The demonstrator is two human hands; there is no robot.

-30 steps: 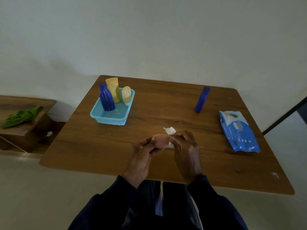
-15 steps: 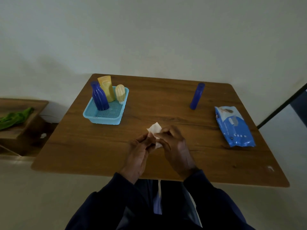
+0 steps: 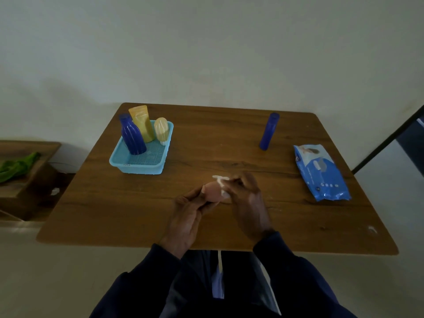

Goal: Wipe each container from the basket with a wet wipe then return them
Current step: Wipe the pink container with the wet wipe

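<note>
Person at a brown wood-grain desk (image 3: 298, 226), both hands low centre, just above the desk top. Left hand (image 3: 190, 216) has fingers curled round a small pink rounded container (image 3: 212, 191), holding it by its near end. Right hand (image 3: 250, 203) pinches a crumpled white wet wipe (image 3: 221, 180) against the container's right side; part of the wipe sticks out above the fingers. Dark sleeves on both arms. A light blue plastic basket with a mesh floor (image 3: 137, 168) sits at the desk's far left, well apart from the hands. In it, upright: a dark blue ribbed bottle (image 3: 132, 135) at the left, a yellow flat-topped tube (image 3: 142, 125) behind it, and a cream oval container (image 3: 161, 129) at the back right corner. The front half of the basket floor is bare. A slim blue cylindrical bottle (image 3: 269, 130) stands upright on the desk, far right of centre, outside the basket. A blue soft pack of wet wipes (image 3: 321, 173) lies flat near the right edge. Off to the left, a low wooden shelf (image 3: 34, 180) with a green cloth (image 3: 16, 166) on it.
</note>
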